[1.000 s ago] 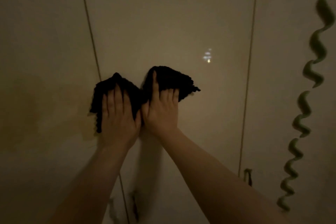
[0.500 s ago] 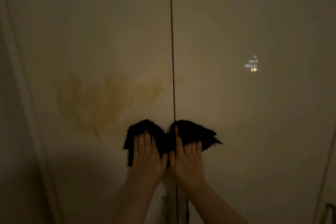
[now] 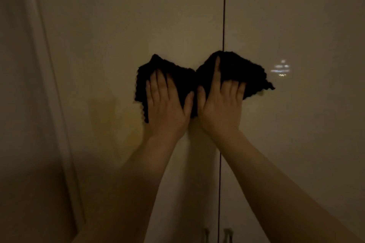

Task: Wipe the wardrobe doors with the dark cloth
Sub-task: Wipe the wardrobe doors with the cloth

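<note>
Mid-wipe on the doors (image 3: 122, 25); big glossy panels, seam (image 3: 224, 16) running straight up behind the right hand (image 3: 221, 108); cloth (image 3: 233, 69) bunched under both palms, straddling that seam; left hand (image 3: 166, 108) flat with fingers spread, pressing; right grip has the index straight and the other fingers curled into the cloth; yellowish smudge (image 3: 118, 116) just left of and below the left hand, so I'd guess next sweep goes there, steady pressure; two handles (image 3: 217, 235) well below; light glint (image 3: 281, 68) right of the cloth.

hands (image 3: 194, 107): 2 | dark cloth (image 3: 233, 69): 1 | wardrobe doors (image 3: 138, 25): 2 | handles (image 3: 206, 235): 2
</note>
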`<state>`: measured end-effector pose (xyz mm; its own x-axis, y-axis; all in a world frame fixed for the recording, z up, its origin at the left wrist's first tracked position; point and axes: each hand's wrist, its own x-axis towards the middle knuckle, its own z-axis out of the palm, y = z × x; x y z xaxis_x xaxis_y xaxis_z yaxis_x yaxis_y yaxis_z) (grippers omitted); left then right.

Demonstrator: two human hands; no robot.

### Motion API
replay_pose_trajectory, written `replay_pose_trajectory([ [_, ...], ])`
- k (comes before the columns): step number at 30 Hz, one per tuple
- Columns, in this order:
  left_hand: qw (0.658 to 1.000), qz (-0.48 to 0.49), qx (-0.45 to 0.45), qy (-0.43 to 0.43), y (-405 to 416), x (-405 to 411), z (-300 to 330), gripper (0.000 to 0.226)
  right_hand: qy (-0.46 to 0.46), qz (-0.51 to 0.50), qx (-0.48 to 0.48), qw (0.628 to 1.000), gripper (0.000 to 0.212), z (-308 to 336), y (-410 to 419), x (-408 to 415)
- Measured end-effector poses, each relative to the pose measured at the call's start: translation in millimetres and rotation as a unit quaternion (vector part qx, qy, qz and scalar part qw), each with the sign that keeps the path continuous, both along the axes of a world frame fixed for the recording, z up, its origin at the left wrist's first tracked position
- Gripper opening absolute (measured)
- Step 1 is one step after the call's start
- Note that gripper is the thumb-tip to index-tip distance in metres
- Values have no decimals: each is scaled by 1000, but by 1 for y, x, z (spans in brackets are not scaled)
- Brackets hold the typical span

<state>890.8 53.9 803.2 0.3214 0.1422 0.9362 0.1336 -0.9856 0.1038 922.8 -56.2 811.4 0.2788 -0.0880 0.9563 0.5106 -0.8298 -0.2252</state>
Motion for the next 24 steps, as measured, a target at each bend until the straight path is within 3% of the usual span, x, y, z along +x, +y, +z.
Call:
replay_pose_trajectory([
  [4,999,2,0,37,9,-4,-67,73,18,-12,-13,1000,67,-71,5,-7],
  [10,984,22,-11,174,28,-23,-180,68,113,-20,-35,993,68,-183,24,-33],
  [13,985,-1,-2,173,40,-24,-165,74,109,12,-25,994,69,-163,34,-35],
  [20,999,-1,-19,25,100,-28,-31,74,-15,20,-23,999,66,-20,101,-29],
  [24,998,-8,-44,42,118,-38,-40,78,-24,13,-30,999,65,-33,120,-33],
])
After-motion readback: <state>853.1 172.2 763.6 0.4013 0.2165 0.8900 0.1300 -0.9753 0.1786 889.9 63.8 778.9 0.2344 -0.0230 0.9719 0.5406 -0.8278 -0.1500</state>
